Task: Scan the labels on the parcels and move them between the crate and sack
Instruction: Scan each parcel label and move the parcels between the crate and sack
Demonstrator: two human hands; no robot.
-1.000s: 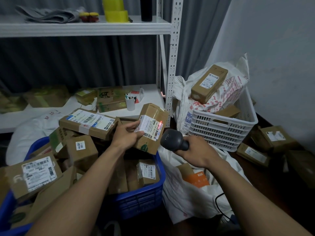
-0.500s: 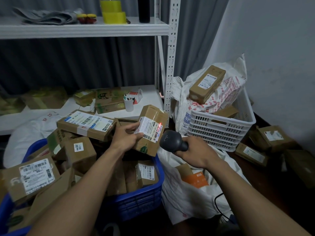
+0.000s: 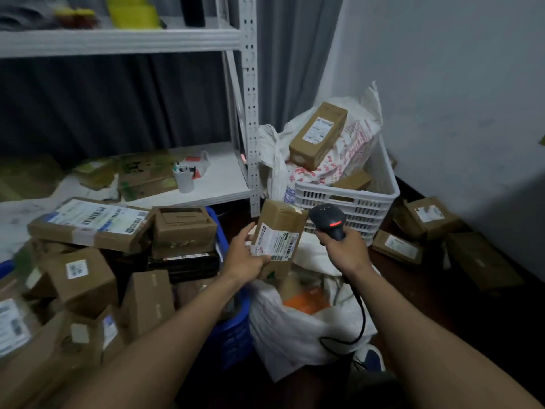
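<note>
My left hand [image 3: 246,256] grips a small brown parcel [image 3: 280,228] with a white barcode label, held upright above the open white sack [image 3: 295,329]. My right hand [image 3: 343,249] holds a black handheld scanner [image 3: 328,221], its red light showing on top, just right of the parcel. The scanner's black cable loops down over the sack. An orange item lies inside the sack. The blue crate [image 3: 233,329] at left is heaped with several cardboard parcels [image 3: 88,221].
A white slotted basket [image 3: 348,202] behind the scanner holds another sack and a long brown box [image 3: 318,134]. More parcels [image 3: 427,215] lie on the dark floor by the right wall. A white metal shelf [image 3: 224,181] with a cup and boxes stands at the back.
My left hand has carried the parcel rightward from over the blue crate to above the white sack. The scanner has lifted and turned away from the label; the red beam is off the parcel.
</note>
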